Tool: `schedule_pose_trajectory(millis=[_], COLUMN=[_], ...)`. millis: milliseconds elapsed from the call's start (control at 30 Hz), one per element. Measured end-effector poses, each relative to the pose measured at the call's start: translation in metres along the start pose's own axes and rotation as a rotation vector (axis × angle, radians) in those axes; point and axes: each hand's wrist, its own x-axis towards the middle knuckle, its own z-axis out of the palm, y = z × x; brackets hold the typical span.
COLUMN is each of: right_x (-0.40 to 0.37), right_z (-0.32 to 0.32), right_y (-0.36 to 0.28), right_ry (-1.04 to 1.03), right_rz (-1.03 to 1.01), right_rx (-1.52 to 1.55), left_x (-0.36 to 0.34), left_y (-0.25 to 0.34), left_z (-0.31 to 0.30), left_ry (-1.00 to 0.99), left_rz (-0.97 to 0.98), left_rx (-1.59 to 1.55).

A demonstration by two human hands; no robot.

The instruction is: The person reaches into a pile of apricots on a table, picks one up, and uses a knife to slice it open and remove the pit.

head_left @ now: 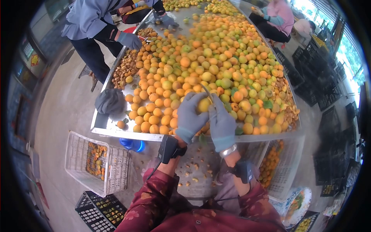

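Note:
Both my hands wear grey gloves and meet over the near part of a metal table (pixel 112 132) heaped with orange and yellow-green fruit (pixel 185 62). My left hand (pixel 191 115) is closed round a yellow fruit (pixel 204 105). Beside it, my right hand (pixel 222 123) grips a thin knife (pixel 207 91), its blade pointing up and left by the fruit. Around both hands lie whole fruits and a few green leaves (pixel 268 104).
Brown pits (pixel 125 67) lie along the left edge, near a grey cloth (pixel 110 101). White crate (pixel 118 164) and black crate (pixel 101 210) stand below left. A patterned basin (pixel 291 207) is lower right. A co-worker's gloved hand (pixel 130 40) reaches in at upper left; another person (pixel 276 19) sits upper right.

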Motion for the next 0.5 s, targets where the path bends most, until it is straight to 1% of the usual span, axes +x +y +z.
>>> schedule_pose_trajectory(millis=[33, 67, 133, 167, 233, 267, 300, 333, 367, 433, 467, 500], right_x=[0.001, 0.002, 0.009, 0.015, 0.024, 0.024, 0.028, 0.030, 0.029, 0.024, 0.021, 0.020], right_z=[0.001, 0.000, -0.002, -0.003, -0.012, -0.017, -0.022, -0.025, -0.023, -0.017, -0.012, -0.012], right_y=[-0.001, -0.003, -0.009, -0.003, 0.019, 0.024, 0.024, 0.024, 0.026, 0.034, 0.043, 0.040], right_ry=[0.056, 0.060, 0.010, 0.010, 0.028, 0.029, 0.087, 0.142, 0.138, 0.090, 0.076, 0.073], right_rz=[-0.046, -0.044, -0.014, -0.018, 0.080, 0.080, 0.097, 0.114, 0.110, 0.242, 0.238, 0.236], right_rx=[-0.050, -0.056, -0.355, -0.352, -0.456, -0.455, -0.338, -0.216, -0.208, 0.289, 0.430, 0.430], left_x=[0.000, 0.001, 0.000, 0.000, -0.002, -0.001, 0.002, 0.003, 0.004, 0.009, 0.010, 0.011], left_y=[0.000, 0.000, -0.003, -0.005, -0.007, -0.012, -0.012, -0.011, -0.008, 0.004, 0.005, 0.005], left_z=[0.002, 0.004, 0.005, 0.003, -0.001, -0.002, -0.005, -0.011, -0.016, -0.024, -0.024, -0.025], left_ry=[0.025, 0.051, 0.061, 0.072, 0.096, 0.080, 0.074, -0.017, -0.009, -0.052, -0.058, -0.055], left_rz=[-0.051, -0.103, -0.096, -0.091, -0.099, -0.171, -0.239, -0.351, -0.349, -0.342, -0.337, -0.337], left_rx=[0.014, 0.025, 0.066, 0.117, 0.115, -0.117, -0.351, -0.586, -0.579, -0.779, -0.830, -0.831])
